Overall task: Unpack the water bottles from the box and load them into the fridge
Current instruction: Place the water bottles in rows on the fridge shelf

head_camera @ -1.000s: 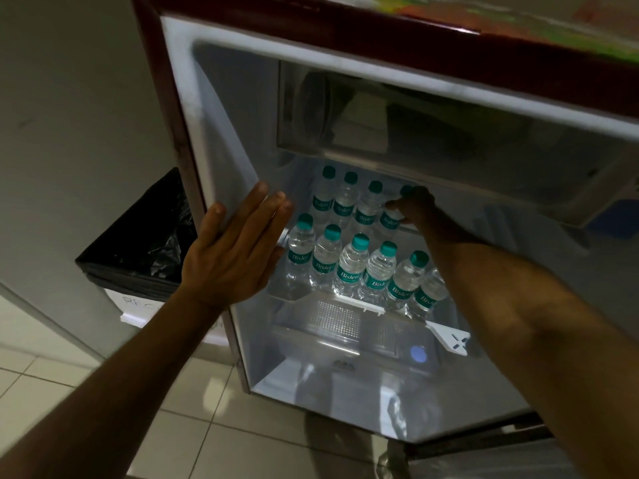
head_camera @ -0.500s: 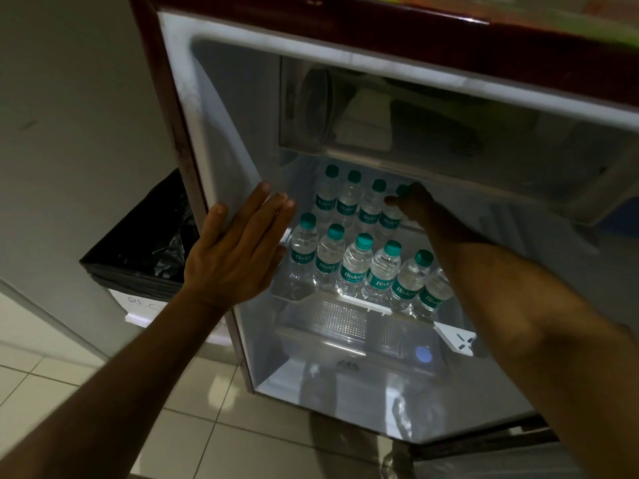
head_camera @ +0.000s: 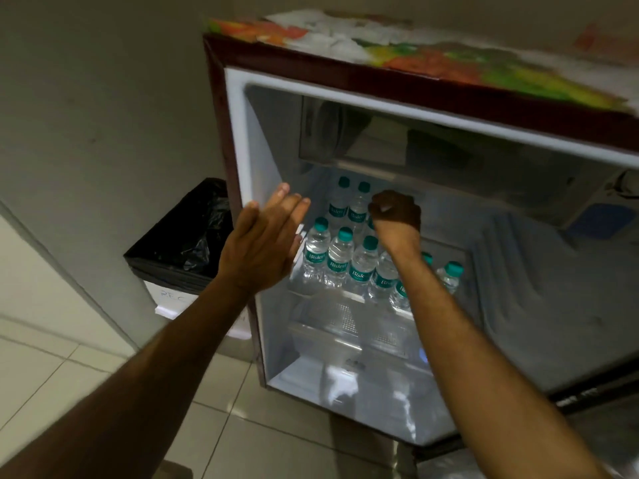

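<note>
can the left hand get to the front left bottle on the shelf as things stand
Probably yes. The open left hand hovers at the fridge's left wall, right beside the front-left clear plastic teal-capped water bottle, and nothing lies between them.

both arms are bare from the frame edge to the fingertips, with no sleeve in view. the left hand (head_camera: 257, 250) has no ring, watch or band on it, and its short nails show at the fingertips. the right hand (head_camera: 397, 216) and wrist are bare too. fine hair shows along the right forearm; the left forearm is in shadow.
</note>
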{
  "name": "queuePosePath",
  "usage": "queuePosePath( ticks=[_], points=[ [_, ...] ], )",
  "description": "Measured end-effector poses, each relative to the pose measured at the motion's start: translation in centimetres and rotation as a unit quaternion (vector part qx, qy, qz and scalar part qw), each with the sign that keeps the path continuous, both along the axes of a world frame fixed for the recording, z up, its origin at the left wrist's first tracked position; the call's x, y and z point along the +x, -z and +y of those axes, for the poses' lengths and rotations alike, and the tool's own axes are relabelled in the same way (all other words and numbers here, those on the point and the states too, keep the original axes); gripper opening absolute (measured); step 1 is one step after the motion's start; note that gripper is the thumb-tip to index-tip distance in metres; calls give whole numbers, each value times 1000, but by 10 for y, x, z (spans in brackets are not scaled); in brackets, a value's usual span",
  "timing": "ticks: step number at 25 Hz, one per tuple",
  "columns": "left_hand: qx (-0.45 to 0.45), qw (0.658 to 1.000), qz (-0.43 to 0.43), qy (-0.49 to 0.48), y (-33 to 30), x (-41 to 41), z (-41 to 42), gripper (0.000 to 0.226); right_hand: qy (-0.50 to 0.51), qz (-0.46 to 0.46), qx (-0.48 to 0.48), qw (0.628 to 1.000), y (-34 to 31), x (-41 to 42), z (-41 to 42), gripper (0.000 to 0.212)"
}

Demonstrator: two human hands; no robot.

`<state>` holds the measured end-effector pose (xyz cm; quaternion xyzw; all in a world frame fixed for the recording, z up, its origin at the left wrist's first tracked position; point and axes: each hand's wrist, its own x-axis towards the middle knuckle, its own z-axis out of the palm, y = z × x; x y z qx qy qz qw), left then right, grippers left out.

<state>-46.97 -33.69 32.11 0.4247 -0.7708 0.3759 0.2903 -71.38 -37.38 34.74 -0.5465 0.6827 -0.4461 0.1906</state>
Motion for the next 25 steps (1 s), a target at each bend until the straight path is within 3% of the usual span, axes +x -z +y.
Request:
queuePosePath(
  ticks=[3, 6, 10, 14, 17, 20, 25],
  points=[
    [74, 992, 76, 66, 10, 4, 30, 54, -44, -31, -60, 997, 20, 29, 54, 10],
    [167, 970, 157, 81, 73, 28, 92, 51, -99, -41, -84, 991, 66, 59, 102, 11],
    [359, 906, 223, -6, 188, 71, 206, 47, -162, -85, 49, 982, 148, 94, 184, 10],
    [487, 847, 208, -58, 283, 112, 305, 39, -217, -92, 169, 957, 242, 121, 255, 5],
    [550, 802, 209, -104, 329, 131, 365, 33, -275, -72, 278, 918, 320, 144, 310, 16],
    [625, 745, 184, -145, 362, 133, 407, 29, -347, 7, 337, 875, 383, 171, 367, 22],
    [664, 716, 156, -148, 418, 137, 453, 28, -495, 107, 374, 777, 455, 194, 442, 33]
  ],
)
